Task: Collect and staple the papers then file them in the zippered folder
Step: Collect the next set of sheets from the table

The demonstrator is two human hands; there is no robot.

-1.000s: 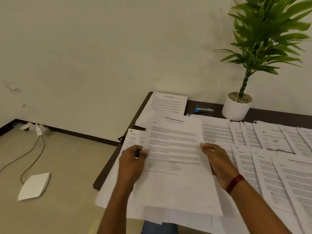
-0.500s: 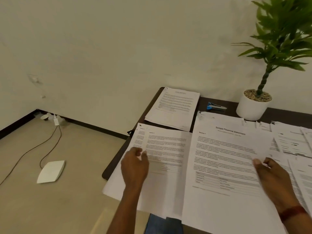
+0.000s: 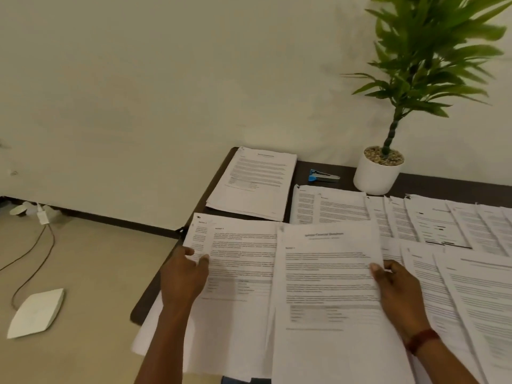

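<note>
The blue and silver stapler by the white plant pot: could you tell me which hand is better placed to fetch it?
Probably the right hand: once it releases the white titled sheet, it sits nearer the blue and silver stapler than the left hand, which holds the leftmost white papers.

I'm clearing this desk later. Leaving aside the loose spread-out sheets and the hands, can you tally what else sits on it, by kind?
Stapler: 1
Potted plant: 1
Neat paper stack at the far corner: 1
Total: 3
</note>
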